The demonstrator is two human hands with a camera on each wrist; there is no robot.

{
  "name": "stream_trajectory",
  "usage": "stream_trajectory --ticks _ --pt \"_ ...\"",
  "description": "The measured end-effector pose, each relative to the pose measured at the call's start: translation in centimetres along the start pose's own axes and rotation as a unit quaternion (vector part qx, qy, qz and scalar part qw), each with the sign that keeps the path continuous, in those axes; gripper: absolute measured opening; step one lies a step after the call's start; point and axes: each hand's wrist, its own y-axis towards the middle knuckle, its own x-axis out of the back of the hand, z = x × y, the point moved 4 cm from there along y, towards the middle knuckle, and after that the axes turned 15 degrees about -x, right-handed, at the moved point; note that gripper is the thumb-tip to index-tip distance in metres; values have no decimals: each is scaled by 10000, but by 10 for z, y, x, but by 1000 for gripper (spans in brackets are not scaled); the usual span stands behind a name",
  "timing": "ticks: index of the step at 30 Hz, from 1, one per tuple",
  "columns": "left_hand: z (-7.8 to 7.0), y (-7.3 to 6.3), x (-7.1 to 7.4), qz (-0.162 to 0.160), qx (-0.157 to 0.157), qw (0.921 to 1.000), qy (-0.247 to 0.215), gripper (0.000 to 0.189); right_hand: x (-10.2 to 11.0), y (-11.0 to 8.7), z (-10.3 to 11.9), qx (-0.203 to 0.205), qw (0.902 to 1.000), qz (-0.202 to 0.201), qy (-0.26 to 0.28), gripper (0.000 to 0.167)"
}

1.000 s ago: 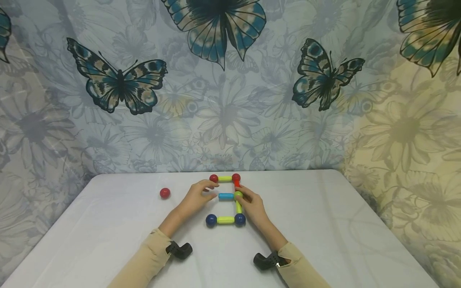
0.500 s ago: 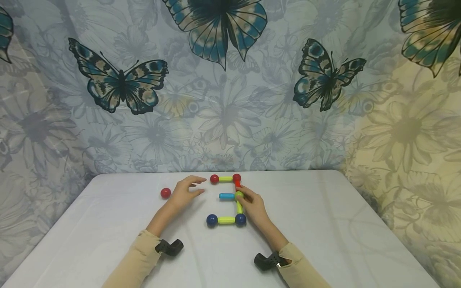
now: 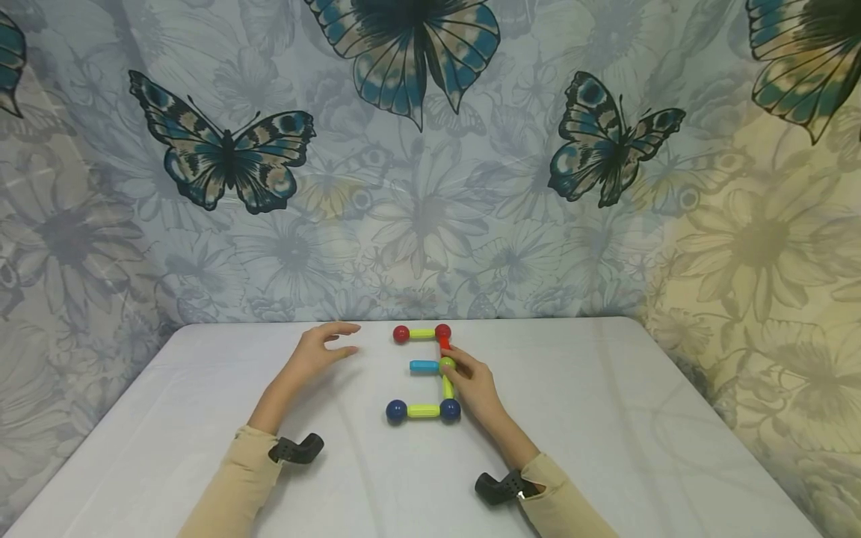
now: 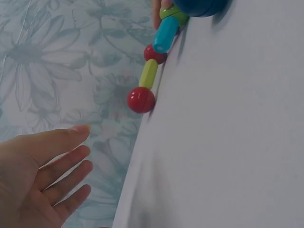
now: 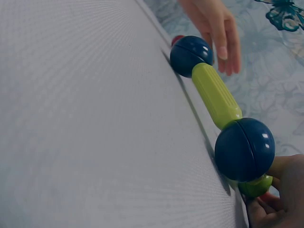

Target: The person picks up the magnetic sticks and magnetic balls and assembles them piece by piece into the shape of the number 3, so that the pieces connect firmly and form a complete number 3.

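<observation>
On the white table lies a figure of magnetic balls and rods shaped like a 3. My right hand (image 3: 476, 385) pinches its green ball (image 3: 447, 365) between thumb and fingers. A blue rod (image 3: 424, 366) points left from that ball, its far end bare. At the back, a yellow-green rod (image 3: 422, 334) joins two red balls; nearest me, another yellow-green rod (image 3: 424, 411) joins two dark blue balls. My left hand (image 3: 312, 357) is left of the figure, fingers extended and thumb apart, holding nothing. The loose red ball is hidden behind it in the head view.
The white tabletop (image 3: 605, 418) ends at a butterfly-patterned cloth (image 3: 430, 224) behind it. A black wrist camera (image 3: 297, 449) sits on the left wrist and another black camera (image 3: 499, 488) on the right.
My left hand has moved left, away from the blue rod's end, and now covers the spot where the loose red ball was seen. My right hand stays on the green ball.
</observation>
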Motion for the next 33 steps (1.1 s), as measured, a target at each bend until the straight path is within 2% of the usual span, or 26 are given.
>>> stream_trajectory --ticks 4,9,11,19,25,30,33 --pt "12 -6 9 168 244 9994 -156 43 0 0 0 -11 10000 -2 -9 37" --pt "27 -15 18 430 720 9960 -293 45 0 0 0 12 10000 -17 -70 36" --pt "33 -18 21 491 789 9949 -387 45 0 1 0 10 10000 -13 -75 36" --pt "49 -28 31 656 578 9944 -596 46 0 2 0 28 10000 6 -89 36" --pt "48 -31 35 820 319 9954 -370 45 0 1 1 11 10000 2 -94 36" --pt "45 -32 37 843 99 9957 -375 40 0 0 1 13 9999 15 -99 36" --pt "45 -33 37 811 75 9959 -404 38 0 1 0 18 9999 16 -109 37"
